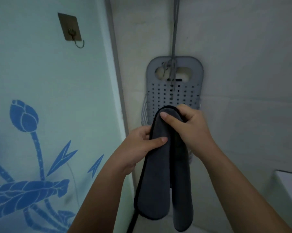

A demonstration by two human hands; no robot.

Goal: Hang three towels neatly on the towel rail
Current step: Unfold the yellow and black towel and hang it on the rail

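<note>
Two hands: left hand [140, 147] and right hand [190, 125] are both up in front of the wall [242, 64], and both have hold of one towel [160, 182].
Left grip: the left hand is curled round the towel's left edge partway down. Its thumb lies flat across the front of the cloth and its fingers are tucked behind.
Right grip: the right hand sits higher, clamped on the top of the fold. Its thumb presses over the rounded crest and its fingers wrap the far side.
Towel: dark grey with a darker trim along the edge. It's doubled over at the top, so two long flaps hang down, the left flap in front and the right one reaching lower.
Towel's place: dead centre, held in the air in front of the rack [175, 91] and hiding its lower part. Whether cloth and rack touch, I cannot tell.
Rack: a grey plastic panel with rows of holes and a handle slot at the top, flat against the pale tiled wall.
Cord [174, 39]: grey, running down the wall and knotted at the rack's handle slot.
Wire bars [145, 113]: pale, peeking out at the rack's left side.
Hook [73, 33]: metal, on a square plate stuck high on the left panel [49, 81].
Panel: pale blue-green, printed with a blue lotus bud and leaves.
Lower right: a white edge [289, 185], too little showing to name.
</note>
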